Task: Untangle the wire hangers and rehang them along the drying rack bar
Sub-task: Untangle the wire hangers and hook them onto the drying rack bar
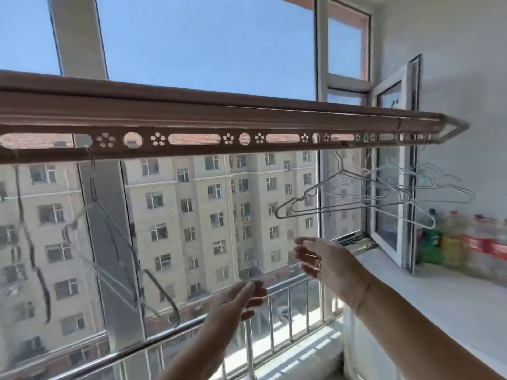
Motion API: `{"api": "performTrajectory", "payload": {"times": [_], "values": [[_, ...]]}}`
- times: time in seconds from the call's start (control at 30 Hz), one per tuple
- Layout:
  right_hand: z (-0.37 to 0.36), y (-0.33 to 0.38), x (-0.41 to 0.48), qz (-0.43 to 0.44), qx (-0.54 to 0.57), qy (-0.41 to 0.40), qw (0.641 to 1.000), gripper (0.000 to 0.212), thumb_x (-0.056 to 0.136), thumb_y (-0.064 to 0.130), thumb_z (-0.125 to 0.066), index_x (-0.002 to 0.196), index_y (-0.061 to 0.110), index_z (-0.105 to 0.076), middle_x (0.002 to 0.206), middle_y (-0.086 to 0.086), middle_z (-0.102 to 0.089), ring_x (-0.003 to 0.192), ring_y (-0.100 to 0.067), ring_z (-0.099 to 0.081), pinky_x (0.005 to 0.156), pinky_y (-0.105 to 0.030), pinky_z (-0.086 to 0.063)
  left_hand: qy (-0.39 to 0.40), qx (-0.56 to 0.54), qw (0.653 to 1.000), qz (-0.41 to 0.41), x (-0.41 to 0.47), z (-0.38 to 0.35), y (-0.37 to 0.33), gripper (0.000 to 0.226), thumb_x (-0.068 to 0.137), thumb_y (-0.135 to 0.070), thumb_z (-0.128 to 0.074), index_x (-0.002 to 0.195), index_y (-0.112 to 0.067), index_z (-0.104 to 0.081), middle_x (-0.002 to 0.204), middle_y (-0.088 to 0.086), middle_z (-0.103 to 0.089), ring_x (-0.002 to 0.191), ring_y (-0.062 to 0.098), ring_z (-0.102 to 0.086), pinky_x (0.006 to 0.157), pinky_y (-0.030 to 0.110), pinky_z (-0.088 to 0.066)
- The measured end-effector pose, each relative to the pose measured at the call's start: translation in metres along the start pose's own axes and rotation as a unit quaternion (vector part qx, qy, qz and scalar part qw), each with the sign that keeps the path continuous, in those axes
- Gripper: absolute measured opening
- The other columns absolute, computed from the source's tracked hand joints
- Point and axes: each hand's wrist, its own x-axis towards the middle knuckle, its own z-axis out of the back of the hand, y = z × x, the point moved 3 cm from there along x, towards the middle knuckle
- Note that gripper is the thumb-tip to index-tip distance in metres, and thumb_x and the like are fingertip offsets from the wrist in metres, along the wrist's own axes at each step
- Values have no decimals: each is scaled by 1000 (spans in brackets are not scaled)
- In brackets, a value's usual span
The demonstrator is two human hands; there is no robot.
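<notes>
head view: hangers [384, 192] hang above right grip [329, 264], seemingly untouched.

One drying rack bar [192, 124], one left hand [238, 300], one right hand [329, 263], uncountable wire hangers [384, 187].

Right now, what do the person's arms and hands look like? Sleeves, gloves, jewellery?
No sleeves, gloves or watch in view: both sides are bare from hand to frame edge. The right hand wears a thin ring on one finger. The left hand shows none, though it is motion-blurred.
</notes>
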Motion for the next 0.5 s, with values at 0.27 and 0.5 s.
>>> {"api": "performTrajectory", "payload": {"times": [0.27,0.5], "values": [[116,22,31,-20,3,18,1000,24,93,7,-42,106,-1,-61,92,-13,-62,88,-24,-57,77,-35,-44,-17,-29,999,-11,54,-113,-16,28,96,-23,-42,103,-13,-67,99,2,-73,98,19,-66,91,35,-49],[203,45,63,2,30,-5,1000,22,93,8,-43,101,4,-64,94,-13,-64,88,-23,-61,77,-35,-46,0,-42,999,-24,104,-187,-34,28,96,-23,-42,106,-14,-67,99,0,-73,99,19,-65,90,33,-49]]}}
